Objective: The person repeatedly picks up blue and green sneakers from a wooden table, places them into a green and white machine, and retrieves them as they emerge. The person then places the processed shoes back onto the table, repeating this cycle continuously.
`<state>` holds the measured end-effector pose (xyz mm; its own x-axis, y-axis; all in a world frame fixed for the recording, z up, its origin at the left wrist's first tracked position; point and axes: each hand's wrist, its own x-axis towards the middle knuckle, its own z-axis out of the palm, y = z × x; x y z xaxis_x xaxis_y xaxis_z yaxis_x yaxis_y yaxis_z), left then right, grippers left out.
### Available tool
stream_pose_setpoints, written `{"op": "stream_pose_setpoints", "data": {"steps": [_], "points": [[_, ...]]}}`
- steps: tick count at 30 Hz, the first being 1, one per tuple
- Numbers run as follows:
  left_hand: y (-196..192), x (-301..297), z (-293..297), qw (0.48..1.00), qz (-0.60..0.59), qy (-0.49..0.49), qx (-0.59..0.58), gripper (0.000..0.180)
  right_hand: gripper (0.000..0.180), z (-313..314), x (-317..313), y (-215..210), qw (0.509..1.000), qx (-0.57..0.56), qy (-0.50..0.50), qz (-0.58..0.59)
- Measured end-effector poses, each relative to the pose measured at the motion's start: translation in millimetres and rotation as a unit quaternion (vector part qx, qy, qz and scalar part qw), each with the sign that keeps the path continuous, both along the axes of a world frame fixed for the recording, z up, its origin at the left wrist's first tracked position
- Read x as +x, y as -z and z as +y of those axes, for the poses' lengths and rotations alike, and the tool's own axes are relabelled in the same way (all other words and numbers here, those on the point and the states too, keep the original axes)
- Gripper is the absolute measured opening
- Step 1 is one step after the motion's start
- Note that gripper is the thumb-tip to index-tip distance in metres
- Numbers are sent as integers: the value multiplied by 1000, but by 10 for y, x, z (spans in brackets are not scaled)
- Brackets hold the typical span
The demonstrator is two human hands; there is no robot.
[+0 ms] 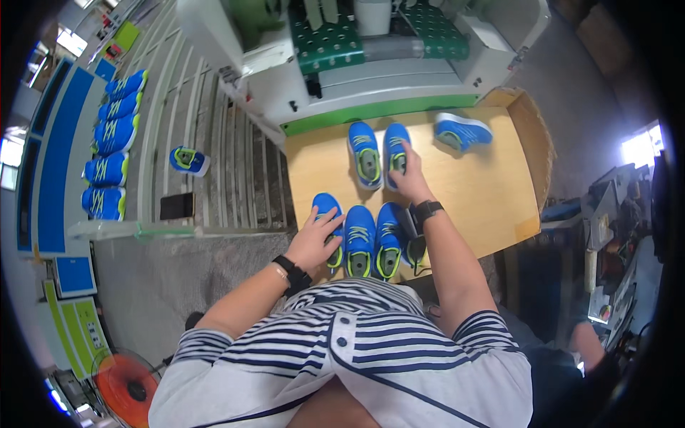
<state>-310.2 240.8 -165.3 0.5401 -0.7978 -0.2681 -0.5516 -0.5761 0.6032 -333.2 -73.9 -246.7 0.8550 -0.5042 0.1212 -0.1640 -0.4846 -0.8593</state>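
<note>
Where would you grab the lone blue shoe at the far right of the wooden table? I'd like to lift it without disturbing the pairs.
Take the lone blue shoe at its collar opening, coming from above. It lies apart from the pairs with its opening facing up and bare wooden table around it, so fingers can hook inside the rim and thumb pinch outside.

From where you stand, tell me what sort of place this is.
Probably a shoe factory line: blue shoes in rows on a wooden table, more on a roller conveyor, and a white-and-green machine behind.
</note>
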Motion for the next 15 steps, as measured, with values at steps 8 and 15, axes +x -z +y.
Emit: {"op": "stream_pose_setpoints", "data": {"steps": [8,15], "points": [[5,34,-57,1000,21,7,5,55,50,-1101,-53,-208,947,-222,223,-69],[172,89,45,998,-18,42,-42,49,77,-1936,287,316,884,362,273,111]]}}
